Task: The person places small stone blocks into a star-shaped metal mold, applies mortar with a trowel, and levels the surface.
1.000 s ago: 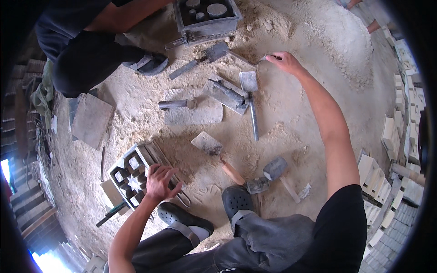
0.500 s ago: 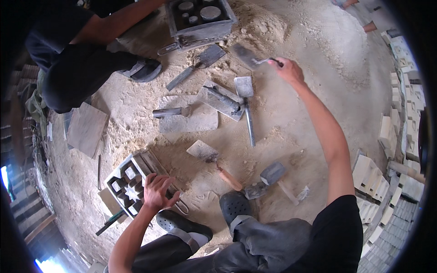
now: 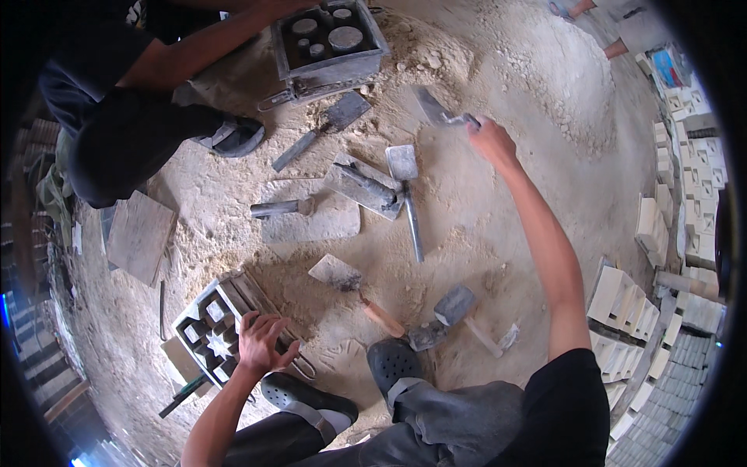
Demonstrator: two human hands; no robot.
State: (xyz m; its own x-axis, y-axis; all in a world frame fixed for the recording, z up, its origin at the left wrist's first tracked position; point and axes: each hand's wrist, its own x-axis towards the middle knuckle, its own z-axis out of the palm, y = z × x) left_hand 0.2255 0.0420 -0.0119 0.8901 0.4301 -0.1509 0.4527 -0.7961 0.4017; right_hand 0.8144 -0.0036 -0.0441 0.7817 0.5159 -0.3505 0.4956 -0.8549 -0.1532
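Observation:
My left hand (image 3: 263, 342) rests on the edge of a metal-framed mould box (image 3: 243, 289) at the lower left, fingers spread. Inside the box show a star-shaped piece (image 3: 222, 343) and several small blocks. Out to the upper right, my right hand (image 3: 492, 143) is closed round the handle of a trowel. The grey trowel (image 3: 430, 106) has its blade over the pale sand, pointing to the far left. Between my hands lies another trowel (image 3: 381, 318) with a wooden handle. Near my right shoe is a mallet (image 3: 455, 304) with a dark block head.
A co-worker's arm (image 3: 198, 54) reaches to a second mould box (image 3: 334, 66) holding round pieces. Hand floats (image 3: 311, 226), a trowel (image 3: 346, 111) and a metal-handled mallet (image 3: 402, 163) lie mid-floor. A sand heap (image 3: 568, 74) rises far right; pale cast blocks (image 3: 622, 300) line the right side.
The trowel in my right hand has moved a little to the right over the sand and its blade has turned. My left hand stays on the mould box. The whole view has shifted slightly.

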